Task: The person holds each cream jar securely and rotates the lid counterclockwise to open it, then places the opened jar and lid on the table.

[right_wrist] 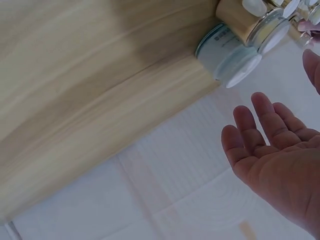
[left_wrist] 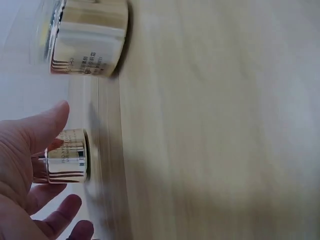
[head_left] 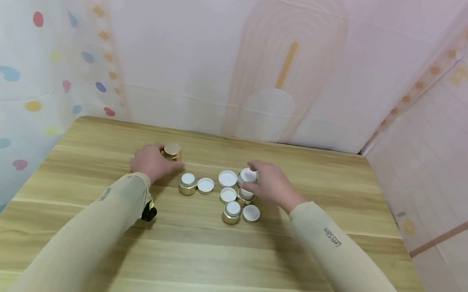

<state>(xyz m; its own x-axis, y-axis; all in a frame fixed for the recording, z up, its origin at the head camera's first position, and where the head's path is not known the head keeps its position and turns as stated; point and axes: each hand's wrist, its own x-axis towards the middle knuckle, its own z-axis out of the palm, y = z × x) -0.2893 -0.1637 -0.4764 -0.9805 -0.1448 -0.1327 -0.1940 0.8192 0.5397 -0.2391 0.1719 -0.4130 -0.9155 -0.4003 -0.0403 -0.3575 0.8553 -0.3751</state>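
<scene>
A gold-capped jar (head_left: 172,151) stands at the left, with my left hand (head_left: 152,162) around it. In the left wrist view, thumb and loosely spread fingers lie on either side of that gold jar (left_wrist: 67,156); a firm grip does not show. My right hand (head_left: 273,185) reaches over the right-hand cluster, fingers apart from the thumb and nothing visibly held. Nearest to it is a pale, glassy jar (right_wrist: 227,55) with a white top, beside a gold jar (right_wrist: 245,20). The hand partly hides these two in the head view.
Between the hands stand an uncapped gold jar (head_left: 187,189) and, nearer, another gold jar (head_left: 231,216). Upturned white-lined lids (head_left: 227,178) lie by the jars, including one lid (head_left: 205,185) left and one lid (head_left: 251,213) right. Patterned cloth (head_left: 184,55) hangs behind the wooden table (head_left: 203,275).
</scene>
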